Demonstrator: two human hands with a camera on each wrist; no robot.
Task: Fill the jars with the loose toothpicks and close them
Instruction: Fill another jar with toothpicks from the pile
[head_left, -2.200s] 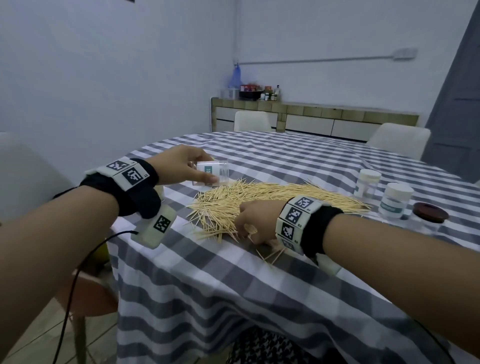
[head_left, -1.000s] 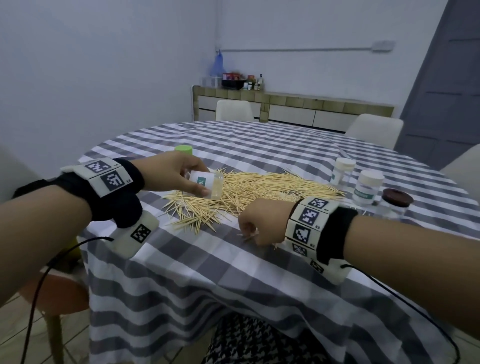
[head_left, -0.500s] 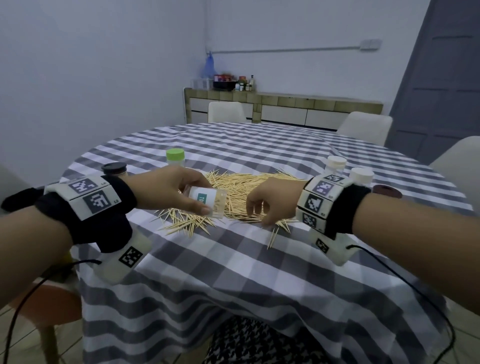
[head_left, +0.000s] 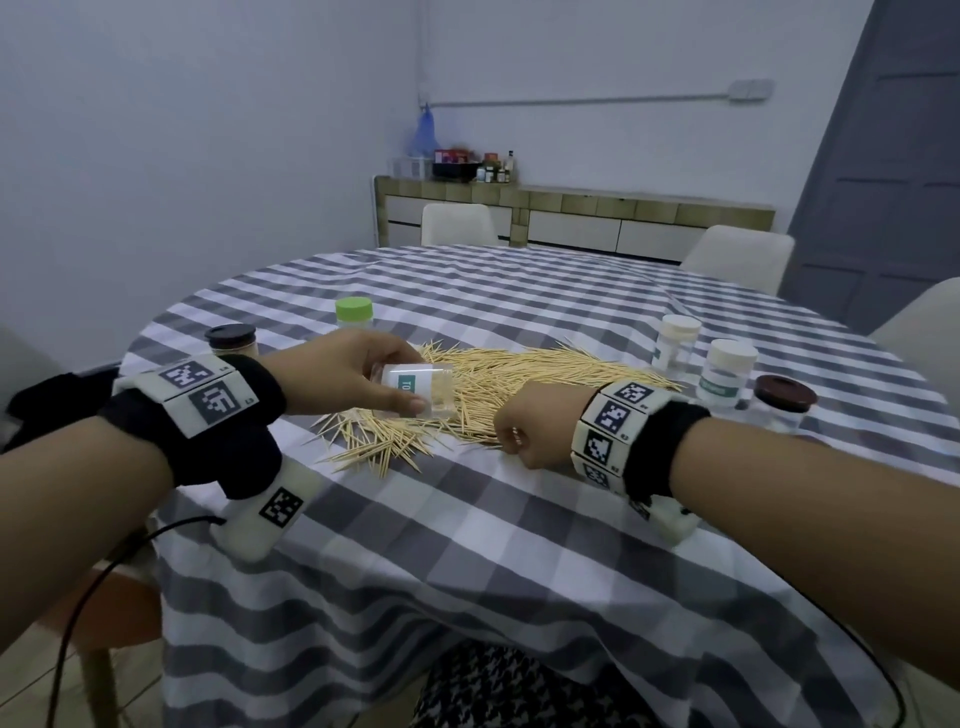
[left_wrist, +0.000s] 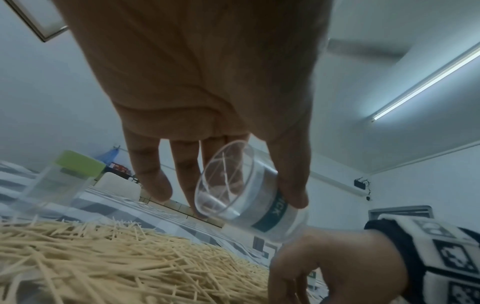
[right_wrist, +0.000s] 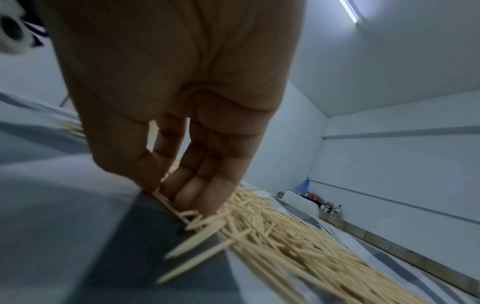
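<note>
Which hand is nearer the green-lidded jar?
Left. The left hand holds the clear jar just in front of the green-lidded jar; the right hand is across the toothpick pile.

A round table (head_left: 519, 545) under a grey-and-white checked cloth carries a wide heap of loose toothpicks (head_left: 519, 374). 2 capped jars, 1 green-lidded (head_left: 354, 312) and 1 dark-lidded (head_left: 232, 339), stand left of it; 3 more jars (head_left: 727, 371) stand right.

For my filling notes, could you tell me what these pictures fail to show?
- Clear jar: its fill, head view; the left hand covers it.
- Right hand: its fingertips, head view; knuckles hide them.
- Toothpick pile: right wrist view, blurred.
- Brown-lidded jar: contents too small.
</note>
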